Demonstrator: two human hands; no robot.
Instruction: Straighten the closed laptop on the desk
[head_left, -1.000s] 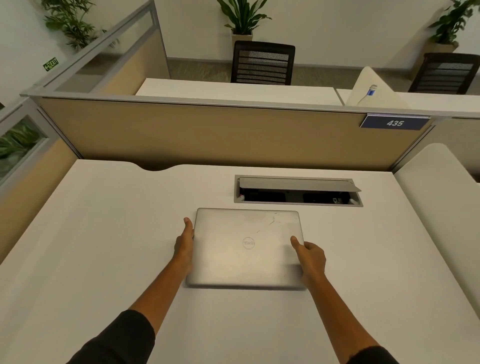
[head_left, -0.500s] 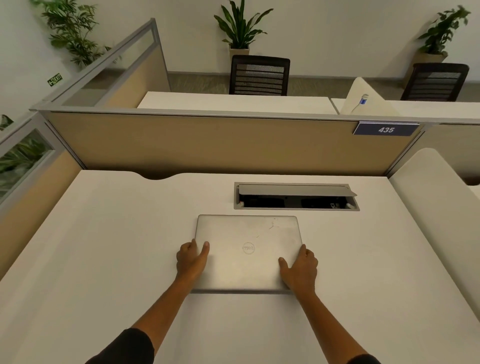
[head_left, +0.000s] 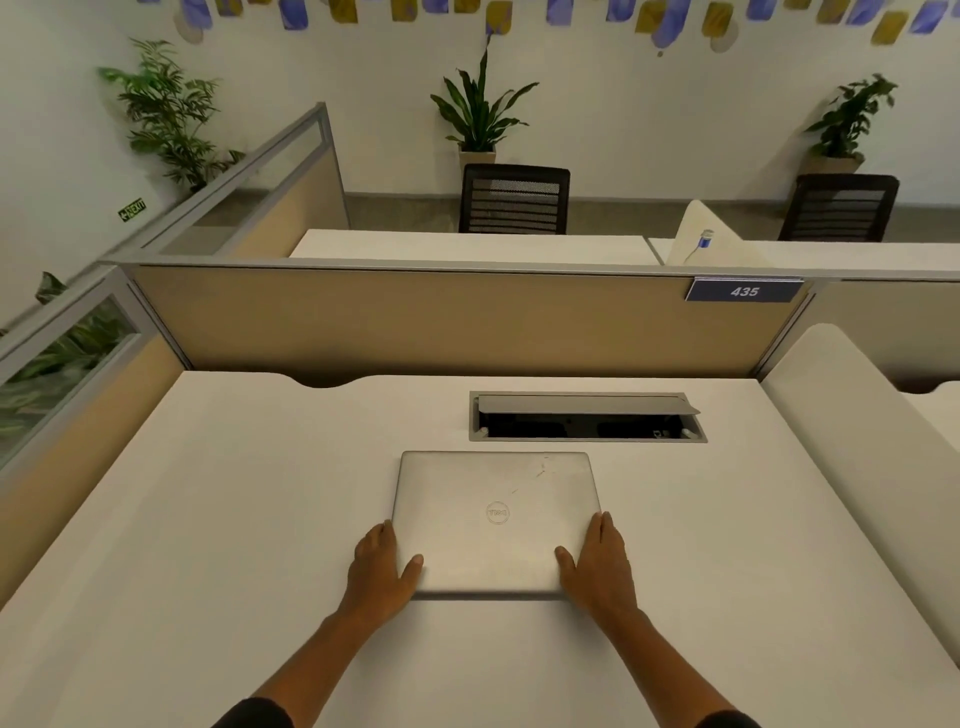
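Laptop (head_left: 496, 519) lay closed near the middle of the desk (head_left: 208, 519), long axis running left-right, square to the cable tray (head_left: 587, 418) beyond, each near corner clasped equally by left hand (head_left: 382, 569) and right hand (head_left: 597, 569), fingers spread flat.

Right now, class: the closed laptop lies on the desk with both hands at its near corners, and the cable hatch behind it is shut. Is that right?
Not quite. The cable hatch is open, its flap raised over a dark recess, as the head view shows. The rest holds: the closed laptop lies on the desk, left hand and right hand at its near corners.
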